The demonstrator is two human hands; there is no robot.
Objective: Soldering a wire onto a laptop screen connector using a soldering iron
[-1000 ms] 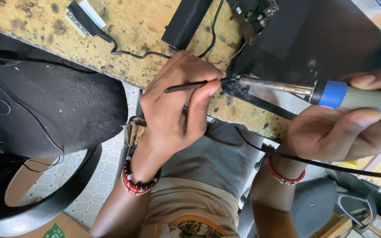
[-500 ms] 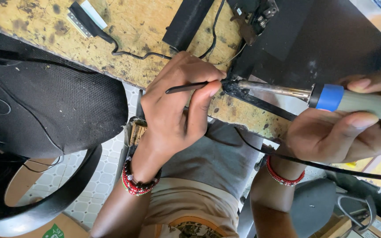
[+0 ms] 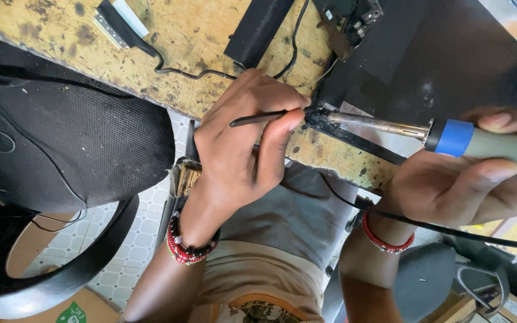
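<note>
Soldering iron (image 3: pixel 450 136), blue-collared, is gripped in the right hand (image 3: pixel 450 185); its tip meets a thin black tool (image 3: pixel 264 118) pinched by the left hand (image 3: pixel 243 155) over a stained wooden bench (image 3: pixel 169 54).

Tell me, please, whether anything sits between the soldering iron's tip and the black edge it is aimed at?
Nothing visible does. The soldering iron in the right hand reaches straight to the black edge, where the left hand brings a thin dark tool to the same spot.
</note>
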